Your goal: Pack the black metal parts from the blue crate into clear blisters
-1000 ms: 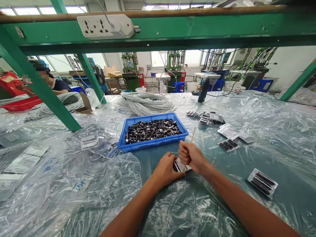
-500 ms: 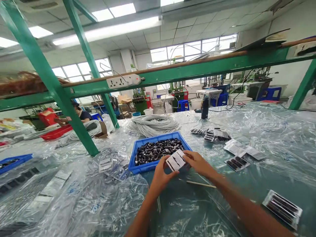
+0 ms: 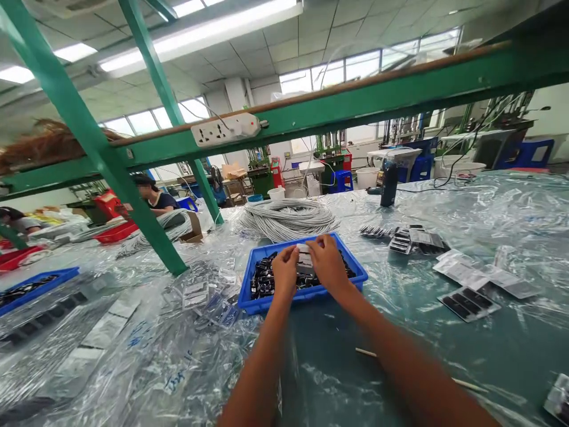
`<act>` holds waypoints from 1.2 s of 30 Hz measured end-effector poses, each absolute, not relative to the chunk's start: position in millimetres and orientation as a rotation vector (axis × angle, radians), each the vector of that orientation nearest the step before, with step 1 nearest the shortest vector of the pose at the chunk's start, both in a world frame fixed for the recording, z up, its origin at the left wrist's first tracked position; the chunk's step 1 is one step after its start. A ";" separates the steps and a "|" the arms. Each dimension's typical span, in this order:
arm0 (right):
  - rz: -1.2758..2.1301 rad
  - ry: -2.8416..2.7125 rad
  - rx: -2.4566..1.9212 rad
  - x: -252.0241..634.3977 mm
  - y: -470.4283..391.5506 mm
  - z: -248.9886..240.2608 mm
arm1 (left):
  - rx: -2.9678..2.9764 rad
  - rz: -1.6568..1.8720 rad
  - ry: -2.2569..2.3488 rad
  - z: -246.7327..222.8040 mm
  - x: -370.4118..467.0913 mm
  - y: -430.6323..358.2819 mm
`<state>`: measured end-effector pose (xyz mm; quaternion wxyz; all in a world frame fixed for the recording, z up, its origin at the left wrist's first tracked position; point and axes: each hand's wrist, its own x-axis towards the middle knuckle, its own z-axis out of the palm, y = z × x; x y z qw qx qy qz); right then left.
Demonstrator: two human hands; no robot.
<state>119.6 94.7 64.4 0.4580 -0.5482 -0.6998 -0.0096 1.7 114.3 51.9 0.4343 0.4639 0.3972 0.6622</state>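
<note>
Between both hands is a small flat panel (image 3: 304,261), pale with grey bands, its exact kind unclear. My left hand (image 3: 285,274) pinches its left edge and my right hand (image 3: 328,264) grips the right edge with bent fingers. Both hands hover over a blue plastic tray (image 3: 262,305). Small shiny black pieces (image 3: 263,280) are heaped inside it, partly hidden by my hands. A thin wooden stick (image 3: 469,385) lies on the table under my right forearm, which covers its middle.
Right of the tray lie black-striped panels (image 3: 469,302), pale sheets (image 3: 462,270) and a dark upright object (image 3: 389,184). Behind it is a grey cable coil (image 3: 288,219). Clear plastic packets (image 3: 195,295) lie left, near a green post (image 3: 153,237). Two people are farther back left.
Both hands have moved forward with the panel, from the tray's near edge to above its middle. The panel has turned and now shows a greyer face. The view has shifted.
</note>
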 end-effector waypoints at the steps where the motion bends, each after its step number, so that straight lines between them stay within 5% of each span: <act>1: -0.059 -1.733 -1.361 114.9 95.3 59.1 | 1.141 1.686 1.016 48.3 4.5 115.7; 17: 0.322 -1.878 -1.322 134.9 109.7 51.8 | 1.259 1.618 1.066 38.7 -9.3 122.9; 25: 0.047 -1.933 -1.256 125.4 103.5 47.6 | 0.967 1.711 1.134 34.2 -10.4 130.2; 36: 0.093 -1.830 -1.201 125.3 106.6 35.2 | 1.168 1.519 0.892 41.4 -6.7 117.4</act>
